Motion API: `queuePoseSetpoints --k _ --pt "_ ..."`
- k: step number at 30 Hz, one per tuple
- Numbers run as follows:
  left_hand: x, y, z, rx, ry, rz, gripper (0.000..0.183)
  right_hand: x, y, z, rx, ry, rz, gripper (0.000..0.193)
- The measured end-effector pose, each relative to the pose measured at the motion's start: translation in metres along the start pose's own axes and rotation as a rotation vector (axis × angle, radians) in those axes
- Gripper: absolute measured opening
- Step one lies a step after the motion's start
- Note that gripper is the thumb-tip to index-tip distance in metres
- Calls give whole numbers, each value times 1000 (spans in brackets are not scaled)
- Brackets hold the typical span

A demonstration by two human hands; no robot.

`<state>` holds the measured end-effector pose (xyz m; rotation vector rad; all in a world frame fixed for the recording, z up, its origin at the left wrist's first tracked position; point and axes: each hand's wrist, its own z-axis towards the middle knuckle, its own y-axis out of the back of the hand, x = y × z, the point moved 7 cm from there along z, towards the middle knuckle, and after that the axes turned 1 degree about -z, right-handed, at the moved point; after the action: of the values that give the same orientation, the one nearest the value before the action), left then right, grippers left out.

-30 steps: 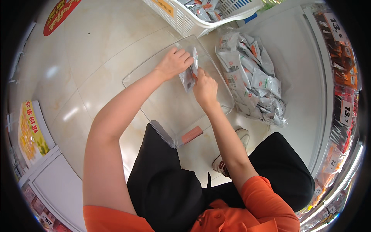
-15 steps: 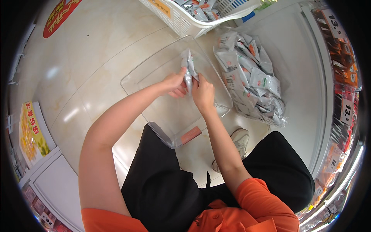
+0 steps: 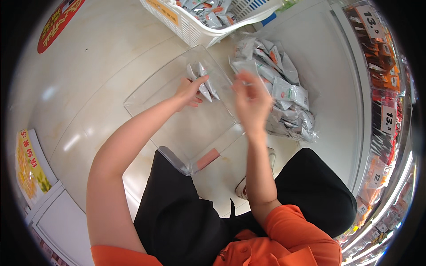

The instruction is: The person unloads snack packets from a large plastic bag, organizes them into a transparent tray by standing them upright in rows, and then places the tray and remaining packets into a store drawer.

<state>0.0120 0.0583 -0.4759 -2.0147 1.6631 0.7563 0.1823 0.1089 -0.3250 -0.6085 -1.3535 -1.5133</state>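
Observation:
My left hand [image 3: 190,93] is closed on silver-white foil packets [image 3: 208,83], two of which show side by side. It holds them upright over the far part of a clear plastic bin [image 3: 153,84] that stands on the floor before me. Past the bin's right edge, my right hand [image 3: 254,104] is in the air beside a large clear bag [image 3: 290,94] full of similar silver-white packets. Motion blurs its fingers, so whether they hold anything cannot be told.
A white plastic basket [image 3: 197,35] with more packets stands beyond the bin. Shelves of packaged goods [image 3: 385,97] run along the right, behind a pale ledge [image 3: 341,84]. A white case with a yellow sign [image 3: 33,164] stands at left. My knees flank the bin's near side.
My right hand has let go of the packets and moved right toward the bag. My left hand keeps hold of them. The whole view has shifted slightly.

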Motion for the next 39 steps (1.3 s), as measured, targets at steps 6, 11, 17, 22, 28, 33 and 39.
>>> queuePoseSetpoints --k 6,11,17,22,28,33,39 --pt "-15 -17 7 -102 -111 18 76 -38 90 81 -145 -96 -433 31" --pt "-1 -18 20 -77 -127 -42 54 -106 53 116 66 -156 -858 48" --pt "1 -3 27 14 -30 265 57 -31 101 119 -395 1 -927 27" --pt "0 -6 20 82 94 -296 64 42 116 39 -499 85 -39 9" --pt "5 8 20 218 202 -657 74 44 -17 -41 57 175 13 14" --pt "4 33 19 201 216 -491 67 6 -49 -70 119 225 -19 19" --pt "-2 32 10 190 157 -326 65 -75 -75 -99 492 -216 -508 12"
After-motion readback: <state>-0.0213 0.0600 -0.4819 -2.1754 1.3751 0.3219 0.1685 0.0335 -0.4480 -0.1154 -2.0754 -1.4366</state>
